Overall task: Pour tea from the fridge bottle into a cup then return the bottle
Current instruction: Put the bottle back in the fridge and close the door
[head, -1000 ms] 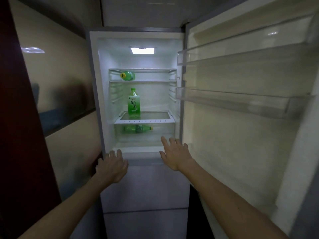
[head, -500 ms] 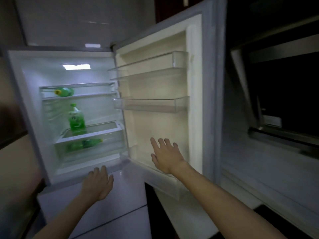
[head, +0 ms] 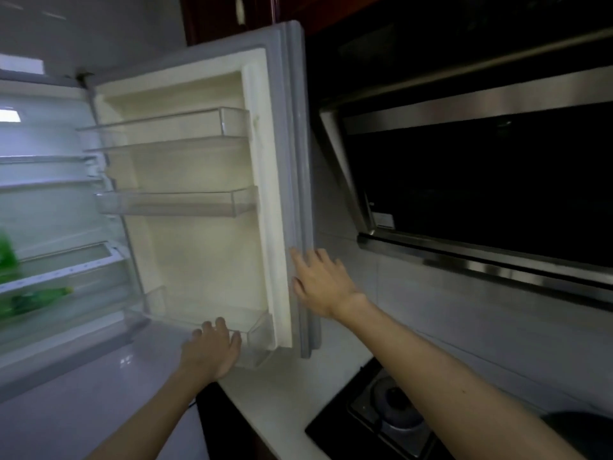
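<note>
The fridge door (head: 205,244) stands wide open, its clear door shelves bare. A green tea bottle (head: 6,257) stands at the far left edge on a fridge shelf, mostly cut off. Another green bottle (head: 36,298) lies in the drawer below it. My right hand (head: 323,283) is at the door's outer grey edge with fingers straight, touching or nearly touching it. My left hand (head: 212,351) hangs in front of the door's bottom shelf, fingers relaxed and holding nothing. No cup is in view.
A white counter (head: 275,403) runs right of the fridge with a black gas hob (head: 381,423) set in it. A steel and black range hood (head: 481,194) hangs above. A dark round object (head: 583,433) sits at the bottom right corner.
The view has swung right, from the fridge interior to the door and stove. My right hand moved from the door's inner face to its outer edge. My left hand moved right to the door's bottom shelf.
</note>
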